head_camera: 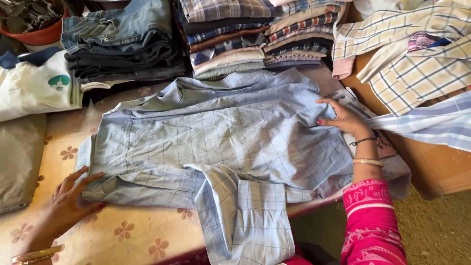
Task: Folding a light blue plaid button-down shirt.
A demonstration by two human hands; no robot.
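a pale blue cotton shirt with a thin window-pane check (221, 132) lies spread flat across a table covered in a cream cloth printed with small brown flowers (122, 230), one cuffed sleeve (245, 216) folded down and hanging over the near edge. the left hand (71, 198) lies flat with its fingers spread, palm down, pressing the shirt's lower left edge against the cloth – it grips nothing. the right hand (343, 118) rests on the shirt's right side, fingers loosely apart and bent onto the fabric near the shoulder; whether it pinches the cloth cannot be told. a black thread and a gold bangle (368, 162) sit on that wrist, above a bright pink patterned sleeve (370, 221).

behind the shirt stand two stacks – folded denim jeans in dark and faded blue (122, 44) on the left, and folded checked shirts in mixed colours (260, 37) beside them. a white polo shirt with a navy collar and a green emblem (37, 83) lies at the far left, below a red bowl (37, 34) of dark items too small to make out. to the right, loose cream shirts with dark checks (412, 59) are heaped over a brown surface.
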